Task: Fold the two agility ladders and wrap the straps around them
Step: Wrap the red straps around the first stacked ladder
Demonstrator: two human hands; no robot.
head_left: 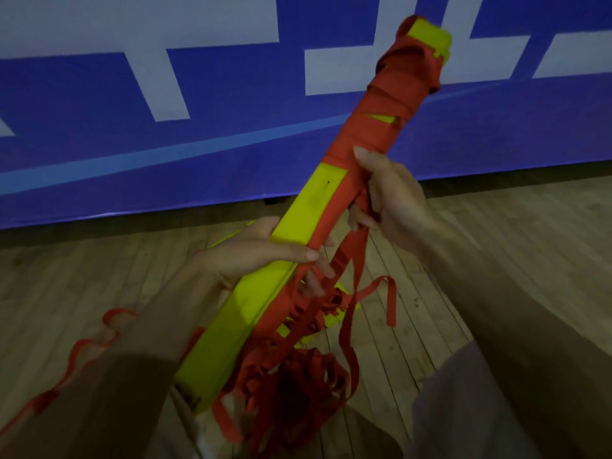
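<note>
A stacked bundle of yellow ladder rungs (308, 207) slants from my lap up toward the top right. Red strap (390, 97) is wound tightly round its upper half. My left hand (265, 253) grips the bundle across its middle from the left. My right hand (390, 193) holds the bundle's right edge just below the wound part, fingers closed on the red strap. Loose red strap loops (308, 369) hang in a tangle under the bundle. More yellow rungs of a second ladder (328, 316) lie on the floor beneath, mostly hidden.
A wooden plank floor (480, 233) runs underneath. A blue and white banner wall (165, 94) stands close in front. A red strap (82, 349) trails across the floor at the left. My knees fill the bottom of the view.
</note>
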